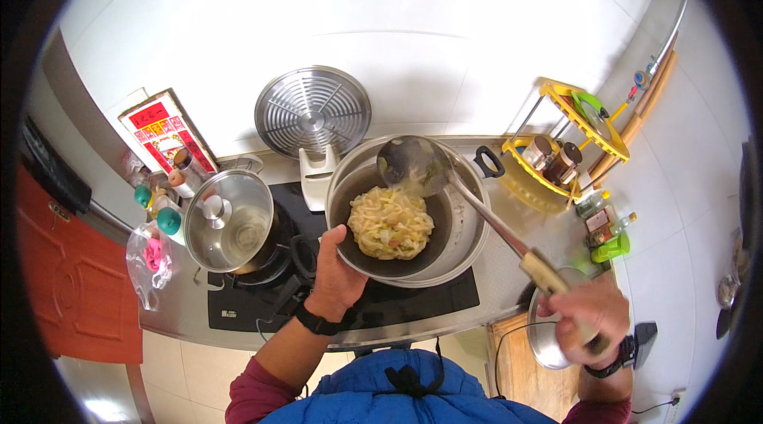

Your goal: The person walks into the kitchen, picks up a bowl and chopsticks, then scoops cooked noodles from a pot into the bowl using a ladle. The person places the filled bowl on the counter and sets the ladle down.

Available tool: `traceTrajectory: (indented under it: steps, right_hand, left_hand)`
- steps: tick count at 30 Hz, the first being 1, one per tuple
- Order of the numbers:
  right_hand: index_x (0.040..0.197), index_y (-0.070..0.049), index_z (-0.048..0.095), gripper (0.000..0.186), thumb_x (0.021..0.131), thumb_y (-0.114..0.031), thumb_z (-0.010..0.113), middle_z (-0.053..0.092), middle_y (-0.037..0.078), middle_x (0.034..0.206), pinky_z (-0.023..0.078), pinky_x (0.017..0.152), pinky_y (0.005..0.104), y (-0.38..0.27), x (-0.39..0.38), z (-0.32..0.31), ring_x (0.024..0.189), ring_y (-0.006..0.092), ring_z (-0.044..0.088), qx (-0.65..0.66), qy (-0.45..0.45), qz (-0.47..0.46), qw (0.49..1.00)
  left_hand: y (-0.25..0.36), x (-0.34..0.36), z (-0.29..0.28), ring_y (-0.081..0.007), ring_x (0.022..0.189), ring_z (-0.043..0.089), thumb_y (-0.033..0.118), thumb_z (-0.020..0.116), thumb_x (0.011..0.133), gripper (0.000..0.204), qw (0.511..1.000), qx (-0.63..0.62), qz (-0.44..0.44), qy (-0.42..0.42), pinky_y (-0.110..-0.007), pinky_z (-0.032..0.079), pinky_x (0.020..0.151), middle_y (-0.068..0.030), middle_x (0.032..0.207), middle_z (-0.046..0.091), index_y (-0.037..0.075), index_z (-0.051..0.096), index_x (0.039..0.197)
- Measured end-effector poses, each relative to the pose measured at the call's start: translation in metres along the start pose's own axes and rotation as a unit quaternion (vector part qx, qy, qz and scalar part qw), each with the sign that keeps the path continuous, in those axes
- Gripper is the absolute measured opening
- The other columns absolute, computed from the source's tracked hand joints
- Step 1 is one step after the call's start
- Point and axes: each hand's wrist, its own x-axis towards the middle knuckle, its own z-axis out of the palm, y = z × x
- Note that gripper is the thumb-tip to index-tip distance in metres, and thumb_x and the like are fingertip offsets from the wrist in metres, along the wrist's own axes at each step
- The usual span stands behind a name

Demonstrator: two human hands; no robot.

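Note:
My left hand grips the near-left rim of a bowl with a dark inside, its thumb over the edge. In the bowl lies a heap of pale noodles with bits of green. My right hand is closed round the wooden handle of a long metal ladle. The ladle's wide head hangs over the far side of the bowl and looks slightly blurred. Beneath the bowl is a large light-coloured pan with a black side handle, partly hidden by it.
Left of the bowl, a lidded steel pot stands on the black cooktop. Behind leans a round slotted metal plate. A yellow corner rack holds jars at right, with bottles nearby. A metal lid or pan lies near my right hand.

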Motion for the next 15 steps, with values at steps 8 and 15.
traceTrajectory:
  steps: [8,15]
  right_hand:
    - [0.123,0.001,0.054,0.038,0.104,-0.032,0.049,0.071,0.018,0.079,0.059,0.051,0.032,0.049,-0.01,0.016,0.054,0.0241,0.069,0.413,0.248,0.298,0.824]
    - [0.125,-0.002,0.057,0.037,0.104,-0.032,0.051,0.071,0.015,0.08,0.058,0.054,0.0302,0.078,-0.007,0.02,0.058,0.0215,0.069,0.394,0.24,0.329,0.824]
  left_hand:
    - [0.007,-0.01,-0.004,-0.0299,0.137,0.049,0.04,0.054,0.095,0.064,1.0,0.016,0.022,-0.015,-0.046,0.037,0.116,-0.0117,0.15,0.05,0.007,0.042,0.149]
    - [0.031,-0.038,-0.026,-0.0297,0.138,0.048,0.037,0.05,0.097,0.061,0.995,0.033,0.092,0.003,-0.045,0.036,0.117,-0.0134,0.149,0.05,0.006,0.043,0.149]
